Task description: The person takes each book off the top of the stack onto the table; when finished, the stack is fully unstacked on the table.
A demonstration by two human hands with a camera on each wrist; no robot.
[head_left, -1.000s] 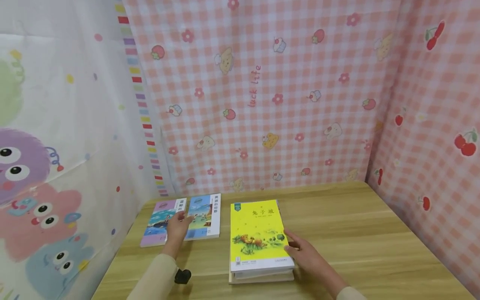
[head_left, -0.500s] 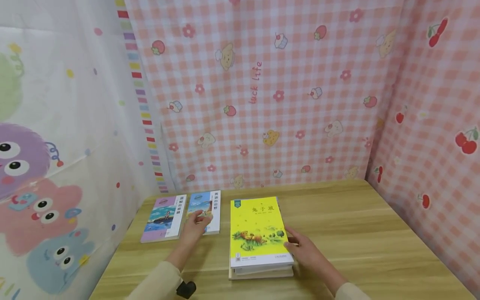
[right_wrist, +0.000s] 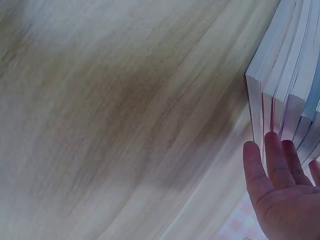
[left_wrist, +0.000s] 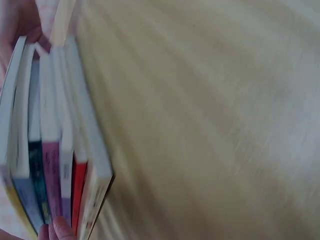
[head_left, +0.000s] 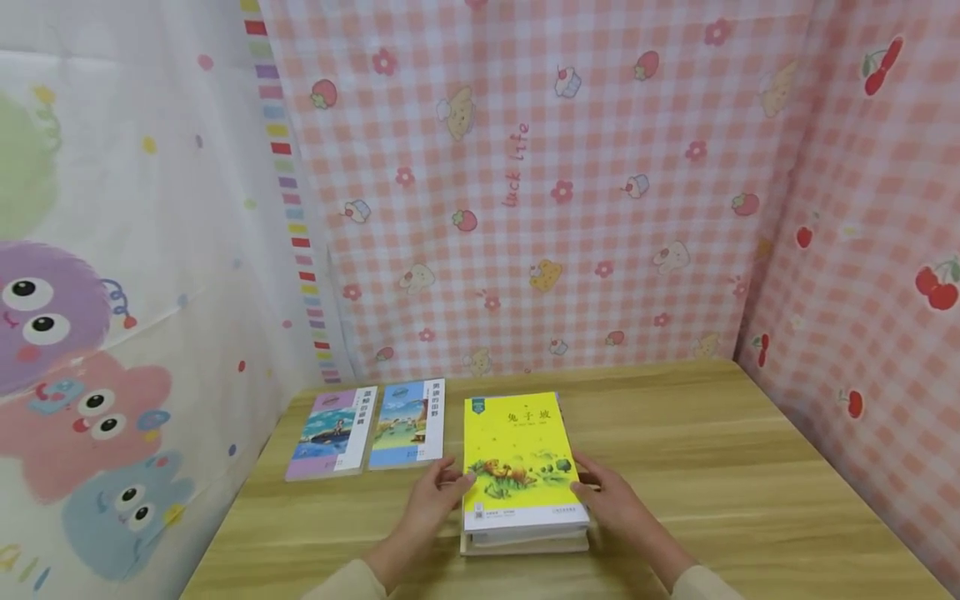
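A stack of books lies on the wooden table, topped by a yellow book with a white lower band. My left hand is at the stack's left side, thumb at the cover's edge. Its fingertips touch the coloured spines in the left wrist view. On the opposite side my right hand rests against the stack with its thumb on the cover's right edge. Fairly straight fingers of that hand lie along the page edges in the right wrist view. The undersides of the books are hidden.
Two thin books lie flat and side by side at the back left: a purple one and a blue one. The wooden table meets a pink checked curtain behind and a white printed one at left.
My left hand has moved right, from the two thin books to the left side of the stack. Those books now lie apart and fully uncovered. My right hand has stayed at the stack.
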